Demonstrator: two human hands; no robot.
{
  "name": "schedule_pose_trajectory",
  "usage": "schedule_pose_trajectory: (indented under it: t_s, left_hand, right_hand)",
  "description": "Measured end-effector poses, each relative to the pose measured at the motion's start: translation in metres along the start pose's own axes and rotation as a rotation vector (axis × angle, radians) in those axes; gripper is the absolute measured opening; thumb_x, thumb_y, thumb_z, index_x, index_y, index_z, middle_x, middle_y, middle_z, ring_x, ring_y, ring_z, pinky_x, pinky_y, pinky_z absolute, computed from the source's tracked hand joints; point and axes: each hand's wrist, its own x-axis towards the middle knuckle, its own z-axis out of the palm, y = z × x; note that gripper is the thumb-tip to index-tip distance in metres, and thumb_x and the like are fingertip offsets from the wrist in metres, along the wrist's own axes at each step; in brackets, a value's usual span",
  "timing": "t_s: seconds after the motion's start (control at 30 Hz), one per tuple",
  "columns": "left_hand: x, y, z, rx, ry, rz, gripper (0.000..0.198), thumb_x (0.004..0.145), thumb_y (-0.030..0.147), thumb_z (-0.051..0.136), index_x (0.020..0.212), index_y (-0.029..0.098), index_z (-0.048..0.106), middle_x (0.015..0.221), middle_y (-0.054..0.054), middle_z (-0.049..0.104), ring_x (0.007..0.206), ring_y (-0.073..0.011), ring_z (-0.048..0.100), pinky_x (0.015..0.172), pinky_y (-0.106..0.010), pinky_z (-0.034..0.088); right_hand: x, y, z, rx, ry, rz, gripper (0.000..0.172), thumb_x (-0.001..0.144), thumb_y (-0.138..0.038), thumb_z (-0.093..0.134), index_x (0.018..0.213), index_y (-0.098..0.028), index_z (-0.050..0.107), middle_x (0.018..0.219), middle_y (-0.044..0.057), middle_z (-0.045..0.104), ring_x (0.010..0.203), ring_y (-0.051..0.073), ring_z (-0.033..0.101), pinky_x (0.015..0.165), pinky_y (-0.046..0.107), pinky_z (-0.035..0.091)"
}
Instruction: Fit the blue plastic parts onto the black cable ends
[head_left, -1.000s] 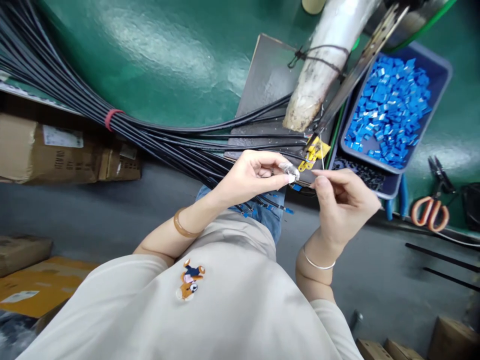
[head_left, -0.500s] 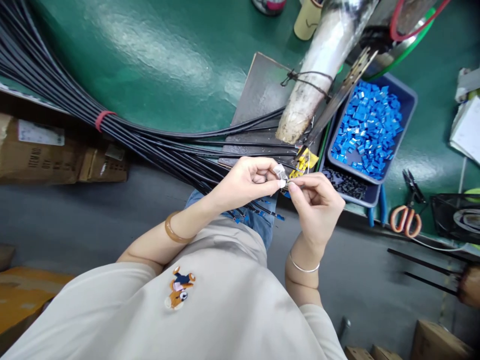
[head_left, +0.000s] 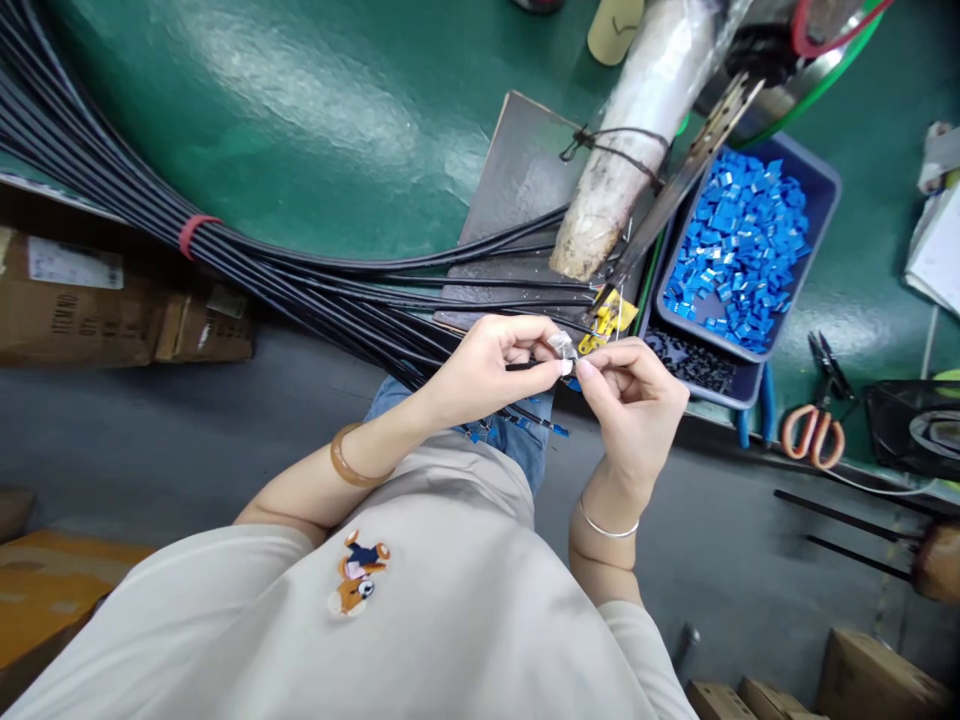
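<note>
My left hand (head_left: 491, 368) is closed in a pinch on the end of a thin black cable (head_left: 525, 366), with tape wrapped round its fingertip. My right hand (head_left: 634, 400) is closed too, its thumb and forefinger meeting the left fingertips at that cable end; the small part between them is too small to name. The cable belongs to a thick bundle of black cables (head_left: 247, 258) that runs from the upper left across the green table (head_left: 322, 120), tied with a red band (head_left: 192, 233). Finished cable ends with blue tips (head_left: 525, 420) lie over my lap.
A dark blue tray (head_left: 819, 180) of several small blue plastic parts stands at the right, beside a wrapped white post (head_left: 637, 130) and a yellow clip (head_left: 611, 318). Orange-handled scissors (head_left: 814, 435) lie further right. Cardboard boxes (head_left: 97, 310) sit under the table at left.
My right hand has moved left from beside the yellow clip to meet my left fingertips at the cable end. The left hand has held its pinch.
</note>
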Motion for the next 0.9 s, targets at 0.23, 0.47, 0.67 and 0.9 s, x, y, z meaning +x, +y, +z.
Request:
schedule_pose_trajectory:
  t_s: [0.23, 0.47, 0.67, 0.9]
  left_hand:
    - [-0.002, 0.004, 0.000, 0.078, -0.019, -0.005, 0.012, 0.083, 0.024, 0.064, 0.081, 0.011, 0.063, 0.069, 0.000, 0.055, 0.057, -0.0056, 0.044, 0.052, -0.019, 0.036]
    - [-0.005, 0.005, 0.001, -0.042, 0.004, -0.048, 0.015, 0.086, 0.027, 0.062, 0.083, 0.015, 0.055, 0.064, 0.004, 0.048, 0.056, -0.0045, 0.043, 0.051, -0.015, 0.036]
    - [-0.005, 0.006, -0.005, -0.127, -0.046, -0.071, 0.015, 0.082, 0.025, 0.068, 0.084, 0.013, 0.060, 0.069, 0.001, 0.057, 0.060, -0.0047, 0.051, 0.057, -0.015, 0.044]
    - [-0.002, 0.007, -0.008, -0.134, -0.053, -0.125, 0.023, 0.075, 0.027, 0.076, 0.073, 0.011, 0.060, 0.061, 0.003, 0.055, 0.055, -0.0033, 0.048, 0.053, -0.013, 0.040]
  right_hand:
    - [-0.002, 0.000, 0.002, -0.035, 0.013, -0.066, 0.011, 0.081, -0.022, 0.068, 0.074, -0.020, 0.061, 0.074, -0.004, 0.055, 0.046, 0.003, 0.028, 0.043, 0.025, 0.019]
    - [-0.016, 0.001, 0.023, -0.437, 0.304, -0.462, 0.014, 0.080, -0.013, 0.067, 0.084, -0.026, 0.063, 0.075, -0.001, 0.063, 0.060, 0.011, 0.053, 0.057, 0.028, 0.042]
    - [-0.012, -0.002, 0.014, -0.041, 0.266, -0.184, 0.008, 0.082, -0.017, 0.068, 0.083, -0.024, 0.069, 0.078, -0.001, 0.062, 0.056, 0.007, 0.045, 0.047, 0.025, 0.032]
    - [-0.008, -0.005, 0.005, 0.059, 0.047, -0.056, 0.003, 0.081, -0.023, 0.072, 0.083, -0.024, 0.073, 0.078, 0.001, 0.064, 0.070, 0.012, 0.058, 0.052, 0.026, 0.039]
